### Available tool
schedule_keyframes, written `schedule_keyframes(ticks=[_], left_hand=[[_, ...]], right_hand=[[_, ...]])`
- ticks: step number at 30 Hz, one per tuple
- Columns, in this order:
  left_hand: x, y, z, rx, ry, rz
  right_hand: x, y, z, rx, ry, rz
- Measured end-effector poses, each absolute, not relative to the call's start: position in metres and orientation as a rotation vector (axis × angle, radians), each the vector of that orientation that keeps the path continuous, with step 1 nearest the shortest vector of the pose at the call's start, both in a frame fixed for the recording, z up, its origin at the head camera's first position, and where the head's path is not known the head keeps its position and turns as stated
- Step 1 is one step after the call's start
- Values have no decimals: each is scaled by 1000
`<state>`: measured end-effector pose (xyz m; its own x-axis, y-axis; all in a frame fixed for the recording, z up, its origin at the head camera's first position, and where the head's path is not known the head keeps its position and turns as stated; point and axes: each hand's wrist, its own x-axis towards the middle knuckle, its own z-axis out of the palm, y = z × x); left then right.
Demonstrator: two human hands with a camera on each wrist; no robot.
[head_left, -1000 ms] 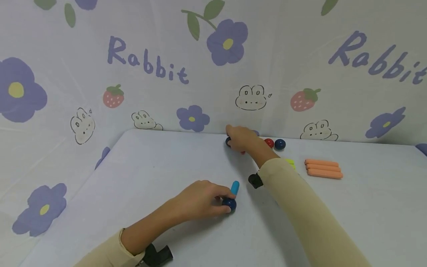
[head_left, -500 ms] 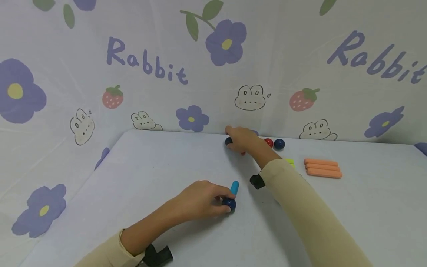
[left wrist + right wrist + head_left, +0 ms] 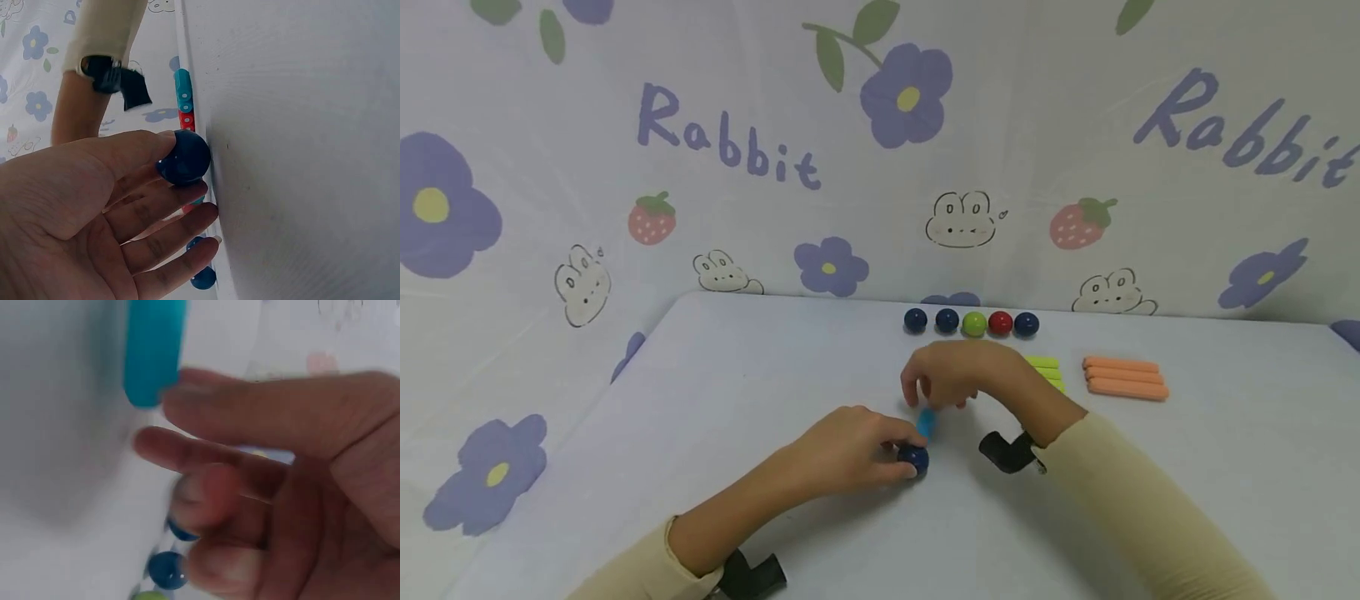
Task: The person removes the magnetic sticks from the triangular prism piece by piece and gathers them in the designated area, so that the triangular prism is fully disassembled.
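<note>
My left hand (image 3: 842,450) pinches a glossy dark blue ball (image 3: 913,460) between thumb and fingers, low over the white table. In the left wrist view this ball (image 3: 187,156) sits at the thumb tip. My right hand (image 3: 958,372) is just beyond it, fingers bent downward and apart, over a light blue stick (image 3: 926,425). Seen from the right wrist, the thumb tip lies against the end of the blue stick (image 3: 153,356); no firm grip shows. The picture there is blurred.
At the table's back edge stands a row of balls: dark blue (image 3: 915,320), dark blue (image 3: 947,320), green (image 3: 974,324), red (image 3: 1000,323) and dark blue (image 3: 1026,324). Yellow-green sticks (image 3: 1047,373), partly hidden, and orange sticks (image 3: 1125,378) lie right. Red sticks (image 3: 186,119) show in the left wrist view.
My right hand has let go of a dark blue ball at the left end of the back row and come back toward the blue stick. The left hand has stayed put.
</note>
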<state>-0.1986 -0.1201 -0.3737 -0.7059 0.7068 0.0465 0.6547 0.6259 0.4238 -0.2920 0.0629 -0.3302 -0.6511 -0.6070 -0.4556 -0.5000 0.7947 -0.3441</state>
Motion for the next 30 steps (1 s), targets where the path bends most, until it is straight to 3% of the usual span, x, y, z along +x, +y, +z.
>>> schedule_keyframes(ticks=[8,16,23,30], left_hand=[[-199,-121,-375,1157,2716,657],[-200,-120,-378,1105,2749,633],[-201,-120,-377,1070,2766,608],[-201,-120,-377,1024,2762,613]], right_hand=[[-260,80,-343,-997,2490,-250],[-231,100,-359,-953,2570,-322],[-213,116,-364,-1077,2603,-362],[-200,133,-366,-863,2676,-417]])
